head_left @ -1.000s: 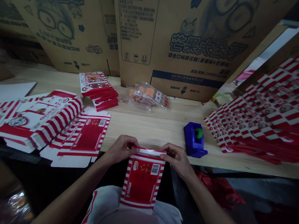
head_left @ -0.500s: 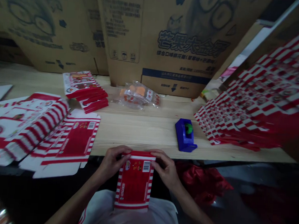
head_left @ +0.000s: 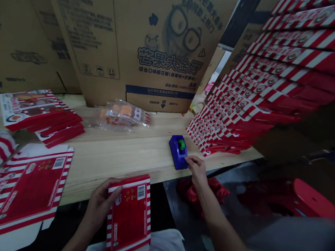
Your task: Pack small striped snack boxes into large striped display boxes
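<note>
My left hand grips the left edge of a flat red-and-white striped carton, thumb on its printed back. The carton rests over my lap, tilted, with its barcode near the top. My right hand reaches to a blue tape dispenser with a green core inside. Its fingertips are pinched at the dispenser's front lip, where the tape's end comes off; the clear tape itself hardly shows.
Tall stacks of striped cartons rise at the right. Unfolded carton blanks and a small carton pile lie at the left. Clear bags of orange sweets sit before large cardboard boxes. A red stool stands lower right.
My right hand has left the carton's top edge and moved right to the tape dispenser. The left hand still holds the carton. The view has turned toward the right.
</note>
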Available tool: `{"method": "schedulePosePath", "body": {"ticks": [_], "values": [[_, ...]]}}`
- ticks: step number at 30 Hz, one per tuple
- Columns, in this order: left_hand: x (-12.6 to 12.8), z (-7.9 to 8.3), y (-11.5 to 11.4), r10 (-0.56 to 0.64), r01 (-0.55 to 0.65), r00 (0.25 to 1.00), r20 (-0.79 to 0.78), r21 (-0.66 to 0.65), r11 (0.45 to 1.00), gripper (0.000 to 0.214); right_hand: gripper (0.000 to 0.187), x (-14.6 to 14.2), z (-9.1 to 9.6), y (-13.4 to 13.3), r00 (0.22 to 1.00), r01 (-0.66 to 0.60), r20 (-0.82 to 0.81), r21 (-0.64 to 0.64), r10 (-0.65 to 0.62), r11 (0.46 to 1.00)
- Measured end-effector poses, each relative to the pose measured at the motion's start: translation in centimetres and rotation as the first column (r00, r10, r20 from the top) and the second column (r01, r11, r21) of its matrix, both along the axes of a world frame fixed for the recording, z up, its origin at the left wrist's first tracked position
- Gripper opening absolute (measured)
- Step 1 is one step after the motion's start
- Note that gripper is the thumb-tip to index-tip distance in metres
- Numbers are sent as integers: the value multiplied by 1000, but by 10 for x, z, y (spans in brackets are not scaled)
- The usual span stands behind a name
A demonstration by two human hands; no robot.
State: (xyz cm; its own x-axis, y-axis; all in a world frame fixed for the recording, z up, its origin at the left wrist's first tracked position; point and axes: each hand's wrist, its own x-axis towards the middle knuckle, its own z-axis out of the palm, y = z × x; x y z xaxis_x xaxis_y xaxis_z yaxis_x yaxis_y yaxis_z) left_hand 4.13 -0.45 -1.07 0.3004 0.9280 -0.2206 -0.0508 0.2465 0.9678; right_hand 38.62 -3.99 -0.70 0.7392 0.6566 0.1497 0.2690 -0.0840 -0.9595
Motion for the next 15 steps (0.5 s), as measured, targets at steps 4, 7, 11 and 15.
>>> {"method": "schedulePosePath", "body": {"ticks": [4,7,11,15], "values": [[-2,13,16,62,-62,998,-16,-18,998,42,30,-11,0,-1,986,103,-142,115,-86,988],[-4,25,32,48,-47,999,-22,10,999,44,27,-21,-2,-14,967,147,-233,183,-102,972],[-4,40,50,24,-21,998,-66,48,999,43,22,-35,-17,-30,933,203,-348,298,-92,933],[0,48,63,-164,160,985,-58,-69,985,43,21,-35,-39,-30,938,244,-310,268,-156,932]]}}
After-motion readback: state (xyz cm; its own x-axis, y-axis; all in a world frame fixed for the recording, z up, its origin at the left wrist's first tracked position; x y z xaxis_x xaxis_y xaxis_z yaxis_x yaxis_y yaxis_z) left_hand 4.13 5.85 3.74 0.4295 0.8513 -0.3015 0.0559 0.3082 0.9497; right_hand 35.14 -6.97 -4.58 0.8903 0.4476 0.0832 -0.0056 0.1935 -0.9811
